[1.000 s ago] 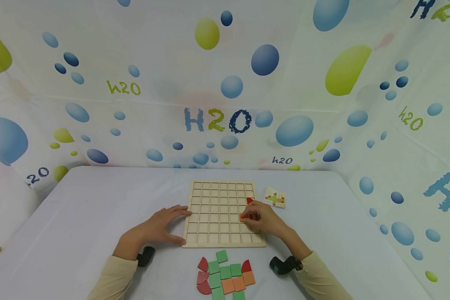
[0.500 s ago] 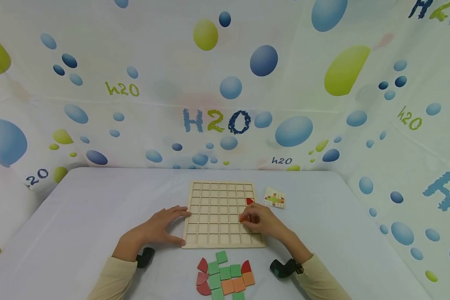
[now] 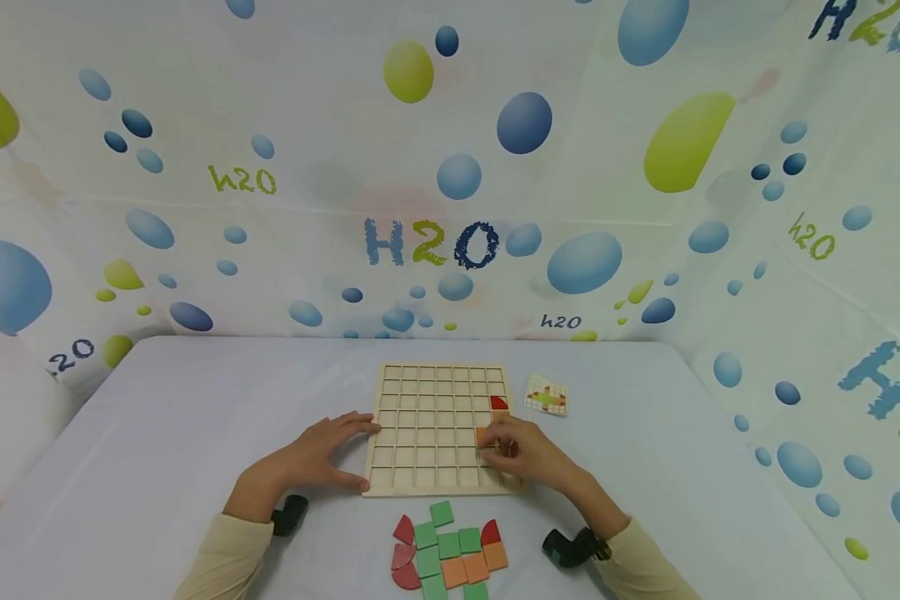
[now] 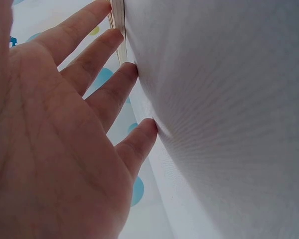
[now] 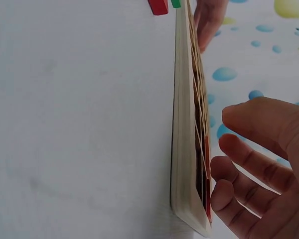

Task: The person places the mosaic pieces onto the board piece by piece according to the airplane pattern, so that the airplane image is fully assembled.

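A wooden grid board (image 3: 437,492) lies on the white-covered table. My left hand (image 3: 318,454) rests at its left edge, fingers spread, thumb at the near left corner. In the left wrist view the fingertips (image 4: 130,69) meet the board's side. Over the board's right part is my right hand (image 3: 528,450), fingers loosely bent. In the right wrist view its thumb (image 5: 249,117) and fingers stand apart with nothing between them. An orange square tile (image 3: 482,436) sits in a cell by its fingertips, partly hidden. A red quarter-circle tile (image 3: 498,402) lies in a cell farther back.
In front of the board lie loose tiles: several green squares (image 3: 448,546), several orange squares (image 3: 476,567) and several red quarter-circles (image 3: 406,577). A small pattern card (image 3: 547,395) lies right of the board. A printed curtain (image 3: 330,200) hangs behind the table.
My right hand's fingers have come off the orange square tile, which now lies in its cell. More orange shows behind the hand. The left hand stays in place.
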Action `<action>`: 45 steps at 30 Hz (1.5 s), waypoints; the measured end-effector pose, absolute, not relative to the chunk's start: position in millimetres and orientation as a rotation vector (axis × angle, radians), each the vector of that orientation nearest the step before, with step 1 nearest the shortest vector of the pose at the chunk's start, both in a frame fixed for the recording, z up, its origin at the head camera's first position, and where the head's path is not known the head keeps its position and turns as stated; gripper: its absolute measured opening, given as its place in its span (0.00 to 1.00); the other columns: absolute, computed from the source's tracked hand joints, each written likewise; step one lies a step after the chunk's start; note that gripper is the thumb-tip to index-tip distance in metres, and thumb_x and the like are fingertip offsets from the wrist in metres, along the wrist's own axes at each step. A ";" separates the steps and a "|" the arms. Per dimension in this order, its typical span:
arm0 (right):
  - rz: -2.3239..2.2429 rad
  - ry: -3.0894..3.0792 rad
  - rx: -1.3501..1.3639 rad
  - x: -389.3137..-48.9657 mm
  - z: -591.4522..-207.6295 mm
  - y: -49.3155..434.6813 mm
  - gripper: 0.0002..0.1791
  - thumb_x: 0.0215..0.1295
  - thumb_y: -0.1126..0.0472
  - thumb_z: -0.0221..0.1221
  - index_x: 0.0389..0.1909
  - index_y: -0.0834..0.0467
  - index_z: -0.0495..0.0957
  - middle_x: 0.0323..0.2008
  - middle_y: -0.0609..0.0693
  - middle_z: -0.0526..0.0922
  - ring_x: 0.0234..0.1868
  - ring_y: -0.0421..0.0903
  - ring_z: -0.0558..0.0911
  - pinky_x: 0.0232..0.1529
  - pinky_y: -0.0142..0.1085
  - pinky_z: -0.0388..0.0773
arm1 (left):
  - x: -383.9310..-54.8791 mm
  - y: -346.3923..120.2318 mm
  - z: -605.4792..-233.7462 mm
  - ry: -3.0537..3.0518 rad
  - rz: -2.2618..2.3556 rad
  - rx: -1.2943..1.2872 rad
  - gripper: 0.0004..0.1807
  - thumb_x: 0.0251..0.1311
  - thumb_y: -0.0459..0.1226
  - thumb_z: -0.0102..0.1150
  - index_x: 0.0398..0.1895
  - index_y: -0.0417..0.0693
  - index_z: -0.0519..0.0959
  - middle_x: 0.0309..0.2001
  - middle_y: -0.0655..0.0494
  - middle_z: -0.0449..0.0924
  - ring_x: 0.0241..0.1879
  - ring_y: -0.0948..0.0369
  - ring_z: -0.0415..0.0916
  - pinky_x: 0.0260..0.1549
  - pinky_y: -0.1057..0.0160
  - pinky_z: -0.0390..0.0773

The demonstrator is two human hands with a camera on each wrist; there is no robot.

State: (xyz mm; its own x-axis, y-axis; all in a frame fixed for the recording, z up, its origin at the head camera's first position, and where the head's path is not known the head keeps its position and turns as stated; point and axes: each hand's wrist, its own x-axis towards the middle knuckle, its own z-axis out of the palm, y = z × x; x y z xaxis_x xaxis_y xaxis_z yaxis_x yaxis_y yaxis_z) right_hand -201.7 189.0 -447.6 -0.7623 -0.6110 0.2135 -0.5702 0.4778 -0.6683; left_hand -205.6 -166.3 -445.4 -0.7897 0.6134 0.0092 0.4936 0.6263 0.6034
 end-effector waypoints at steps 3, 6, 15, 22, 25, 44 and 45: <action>-1.162 2.632 -1.071 -199.9 -447.2 188.9 0.05 0.63 0.67 0.63 0.39 0.59 0.83 0.35 0.49 0.79 0.29 0.37 0.72 0.29 0.26 0.74 | -206.2 -166.8 -446.7 2.652 0.900 0.920 0.42 0.46 0.49 0.75 0.64 0.43 0.70 0.68 0.38 0.64 0.69 0.37 0.56 0.64 0.29 0.51; -1.159 2.608 -1.094 -197.5 -446.4 188.3 0.06 0.63 0.68 0.63 0.40 0.59 0.83 0.36 0.50 0.80 0.29 0.36 0.72 0.29 0.27 0.75 | -207.0 -167.2 -448.5 2.655 0.900 0.921 0.42 0.46 0.49 0.75 0.64 0.43 0.70 0.68 0.38 0.64 0.69 0.37 0.56 0.64 0.29 0.51; -1.136 2.495 -1.146 -188.8 -441.1 185.8 0.06 0.64 0.67 0.62 0.41 0.60 0.82 0.37 0.50 0.81 0.30 0.34 0.72 0.30 0.27 0.76 | -206.8 -167.3 -450.2 2.649 0.914 0.920 0.42 0.46 0.49 0.75 0.64 0.43 0.70 0.68 0.38 0.64 0.69 0.37 0.57 0.63 0.29 0.51; -1.101 2.399 -1.161 -183.9 -440.7 186.6 0.06 0.66 0.63 0.62 0.42 0.57 0.83 0.37 0.48 0.82 0.29 0.32 0.73 0.30 0.26 0.77 | -206.8 -166.8 -451.2 2.653 0.920 0.927 0.42 0.46 0.49 0.76 0.64 0.44 0.71 0.68 0.39 0.64 0.69 0.38 0.57 0.63 0.28 0.51; -1.117 2.344 -1.168 -182.5 -440.6 187.8 0.07 0.66 0.61 0.63 0.42 0.57 0.83 0.35 0.47 0.82 0.30 0.32 0.74 0.31 0.27 0.78 | -207.0 -166.6 -451.6 2.651 0.924 0.925 0.42 0.45 0.49 0.76 0.64 0.44 0.71 0.68 0.39 0.64 0.69 0.38 0.57 0.63 0.29 0.51; -1.055 1.990 -1.277 -174.4 -441.9 199.5 0.08 0.65 0.63 0.62 0.43 0.61 0.82 0.38 0.54 0.83 0.33 0.28 0.74 0.32 0.26 0.80 | -206.2 -166.8 -452.3 2.646 0.934 0.937 0.42 0.46 0.49 0.75 0.64 0.44 0.71 0.68 0.39 0.64 0.69 0.37 0.57 0.63 0.28 0.51; -1.047 1.972 -1.282 -173.9 -441.8 199.7 0.08 0.65 0.64 0.63 0.43 0.61 0.82 0.38 0.55 0.83 0.33 0.28 0.74 0.32 0.26 0.80 | -206.1 -166.7 -452.5 2.646 0.938 0.940 0.42 0.46 0.49 0.75 0.64 0.44 0.71 0.68 0.39 0.64 0.69 0.37 0.57 0.63 0.28 0.51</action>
State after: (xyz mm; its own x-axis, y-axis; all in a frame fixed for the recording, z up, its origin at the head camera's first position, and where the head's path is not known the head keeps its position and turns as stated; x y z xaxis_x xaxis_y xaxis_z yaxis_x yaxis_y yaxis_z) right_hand -173.9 199.7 -441.8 -0.3865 -0.9215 -0.0379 -0.4848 0.2380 -0.8416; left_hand -206.1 -166.7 -452.5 -0.7836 0.6201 0.0390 0.5061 0.6006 0.6190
